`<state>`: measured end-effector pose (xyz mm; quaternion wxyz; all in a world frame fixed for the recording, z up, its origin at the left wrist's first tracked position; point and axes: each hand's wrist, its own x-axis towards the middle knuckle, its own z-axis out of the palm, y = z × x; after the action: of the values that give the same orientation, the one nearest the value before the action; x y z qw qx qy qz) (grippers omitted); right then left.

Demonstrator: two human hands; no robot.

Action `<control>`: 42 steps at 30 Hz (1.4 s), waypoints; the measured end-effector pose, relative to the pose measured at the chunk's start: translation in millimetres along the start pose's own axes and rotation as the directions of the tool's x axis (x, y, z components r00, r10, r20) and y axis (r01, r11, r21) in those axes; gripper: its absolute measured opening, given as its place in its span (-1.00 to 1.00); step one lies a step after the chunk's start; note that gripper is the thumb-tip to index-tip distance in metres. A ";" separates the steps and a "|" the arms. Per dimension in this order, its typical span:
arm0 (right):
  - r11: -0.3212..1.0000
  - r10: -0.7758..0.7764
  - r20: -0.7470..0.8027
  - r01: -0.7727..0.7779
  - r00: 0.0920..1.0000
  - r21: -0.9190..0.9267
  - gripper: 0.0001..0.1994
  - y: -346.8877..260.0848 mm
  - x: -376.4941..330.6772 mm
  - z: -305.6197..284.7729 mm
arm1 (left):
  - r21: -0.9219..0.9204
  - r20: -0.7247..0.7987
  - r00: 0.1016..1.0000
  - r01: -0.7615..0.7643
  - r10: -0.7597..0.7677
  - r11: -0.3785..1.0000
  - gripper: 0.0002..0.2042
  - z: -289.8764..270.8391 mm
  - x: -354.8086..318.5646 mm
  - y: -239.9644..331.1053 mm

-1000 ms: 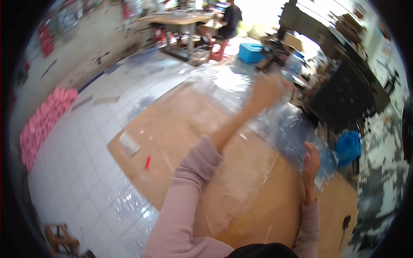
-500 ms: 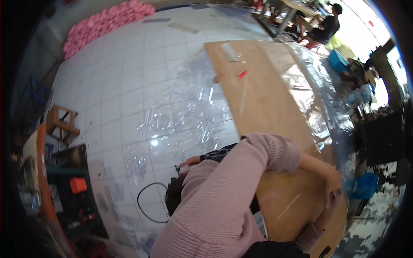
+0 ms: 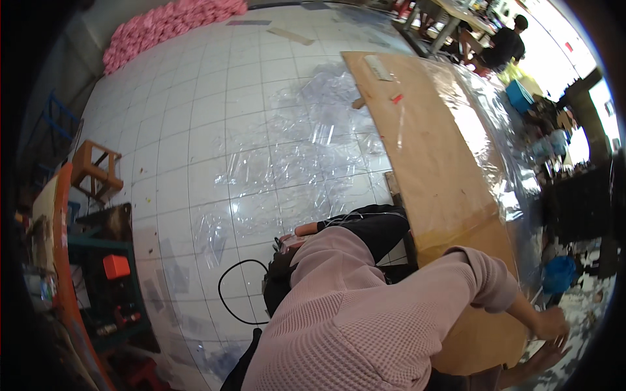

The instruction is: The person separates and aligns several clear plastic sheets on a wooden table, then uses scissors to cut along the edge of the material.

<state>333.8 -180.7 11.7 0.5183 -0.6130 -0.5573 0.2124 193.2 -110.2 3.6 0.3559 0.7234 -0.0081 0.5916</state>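
Observation:
My left arm, in a ribbed pink sleeve, reaches to the lower right across the brown tabletop [image 3: 417, 130]. Its end, my left hand [image 3: 551, 324], is beyond the table's right edge with the fingers curled in. What they hold, if anything, is too small and blurred to make out. Just below it my right hand [image 3: 546, 356] comes up from the lower edge, close to or touching the left one. Its fingers are smeared and partly hidden. A sheet of clear plastic film [image 3: 505, 169] hangs along the table's far right side. A blue plastic bag [image 3: 559, 274] is near my hands.
Crumpled clear film [image 3: 293, 156] lies on the tiled floor left of the table. A wooden stool [image 3: 96, 168] and an orange-edged shelf [image 3: 62, 260] stand at the left. Pink bundles [image 3: 169, 29] line the back wall. Another person [image 3: 505, 45] sits at the far right.
Both my hands have moved from over the tabletop's right edge out to the lower right. My view has shifted, so the table appears further right, and more of my leg shows.

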 end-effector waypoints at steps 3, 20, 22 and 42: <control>0.986 -0.157 -0.072 0.161 0.985 0.051 -0.52 -22.5 -6.2 33.5 | 0.010 -0.194 0.944 0.275 -0.268 0.961 -0.78 -3.1 -9.6 -24.0; 0.908 -0.279 0.050 0.280 0.959 -0.311 -0.49 9.1 -49.4 241.7 | -0.528 0.552 0.396 0.847 -0.734 0.059 -0.86 -206.5 -150.4 -10.4; 0.927 -0.274 0.041 0.275 0.961 -0.254 -0.49 7.6 -49.4 242.7 | -0.537 0.584 0.396 0.843 -0.708 0.029 -0.87 -208.2 -152.4 -17.6; 0.999 -0.005 -0.036 0.004 0.999 -0.034 -0.54 14.1 -48.9 248.1 | -0.547 0.623 0.380 0.836 -0.683 -0.034 -0.91 -213.1 -146.2 -11.8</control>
<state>118.3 -123.8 -108.6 0.5183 -0.6242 -0.5527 0.1906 -26.7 -49.5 -118.5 0.9051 0.3881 0.0897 0.1488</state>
